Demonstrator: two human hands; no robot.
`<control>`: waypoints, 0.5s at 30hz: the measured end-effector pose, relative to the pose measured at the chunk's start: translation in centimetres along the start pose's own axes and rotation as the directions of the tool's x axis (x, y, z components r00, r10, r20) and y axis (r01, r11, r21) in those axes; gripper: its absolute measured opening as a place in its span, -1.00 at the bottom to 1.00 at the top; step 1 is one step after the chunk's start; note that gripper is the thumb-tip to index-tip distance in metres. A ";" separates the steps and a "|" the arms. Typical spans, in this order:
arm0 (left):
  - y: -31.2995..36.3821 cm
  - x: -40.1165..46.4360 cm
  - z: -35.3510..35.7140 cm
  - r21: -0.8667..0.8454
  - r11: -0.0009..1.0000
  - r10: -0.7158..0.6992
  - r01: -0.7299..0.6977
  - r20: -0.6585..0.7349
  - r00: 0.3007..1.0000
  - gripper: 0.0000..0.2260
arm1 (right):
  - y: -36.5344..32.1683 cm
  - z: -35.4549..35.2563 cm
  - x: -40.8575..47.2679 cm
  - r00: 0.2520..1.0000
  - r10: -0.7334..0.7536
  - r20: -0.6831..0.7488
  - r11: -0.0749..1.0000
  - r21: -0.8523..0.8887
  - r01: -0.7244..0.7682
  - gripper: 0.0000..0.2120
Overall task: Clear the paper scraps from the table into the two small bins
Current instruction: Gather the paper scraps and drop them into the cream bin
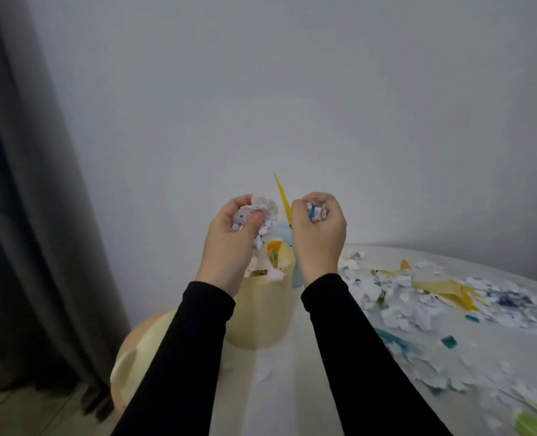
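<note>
Hands are raised side by side above the cream bin (pixel 262 313), which serves as the landmark on the near left part of the desk (pixel 292 388). The left hand (pixel 232 237) grips a crumpled wad of white paper (pixel 262 212), fingers and thumb curled round it, with creased edges bulging out toward the other hand and down toward the bin's mouth. The right hand (pixel 319 229) is closed round a smaller bunch of scraps (pixel 316 212), white with bits of teal and red showing between the fingers. Both hands hover just above and slightly behind the cream bin, the left over its left rim and the right over its right side. Black sleeves (pixel 198 341) cover both forearms.

Inside the cream bin lie scraps already, among them white pieces and an orange one (pixel 273 247). Just behind the bin, mostly hidden by the hands, stands a pale blue bin (pixel 296 275), from which a long yellow strip (pixel 282 196) sticks up between the hands.

To the right of the cream bin the desk is strewn with a wide litter of paper scraps (pixel 418 309): mostly white, mixed with yellow, teal, blue and green pieces. A few white bits lie on the desk just in front of the bin. Left of the bin, below the desk edge, is a rounded cream and peach chair back (pixel 135 357), and further left hangs a dark grey curtain (pixel 24 184).
</note>
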State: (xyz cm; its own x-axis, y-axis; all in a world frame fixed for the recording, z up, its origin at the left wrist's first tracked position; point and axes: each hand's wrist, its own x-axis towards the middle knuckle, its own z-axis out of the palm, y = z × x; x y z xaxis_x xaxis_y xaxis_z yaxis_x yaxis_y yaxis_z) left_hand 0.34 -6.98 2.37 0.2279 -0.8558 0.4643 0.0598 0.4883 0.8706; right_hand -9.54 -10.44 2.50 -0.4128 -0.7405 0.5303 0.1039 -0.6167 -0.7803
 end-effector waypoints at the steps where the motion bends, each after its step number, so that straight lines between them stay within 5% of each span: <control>1: 0.0 0.6 -0.2 -0.011 1.000 0.010 -0.011 -0.010 1.000 -0.86 | 0.1 0.6 0.3 1.000 -0.004 0.007 1.000 0.007 0.004 -0.87; 6: -0.9 2.5 -0.6 0.047 0.999 0.005 -0.004 -0.017 1.000 -0.87 | 2.0 1.9 1.1 0.990 0.001 0.138 0.997 -0.083 0.011 -0.92; 15: -0.9 2.7 -1.7 0.487 0.872 -0.076 0.051 0.031 0.997 -0.80 | 3.4 1.6 0.2 0.912 0.053 0.406 0.926 -0.363 0.107 -0.90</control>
State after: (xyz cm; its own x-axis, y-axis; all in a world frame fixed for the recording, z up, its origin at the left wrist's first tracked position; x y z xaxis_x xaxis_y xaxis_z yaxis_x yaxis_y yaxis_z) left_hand 2.56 -9.46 2.55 0.1924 -0.8952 0.4020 -0.4096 0.2990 0.8619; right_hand -7.83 -13.11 0.46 -0.0040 -0.8170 0.5766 -0.2761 -0.5533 -0.7859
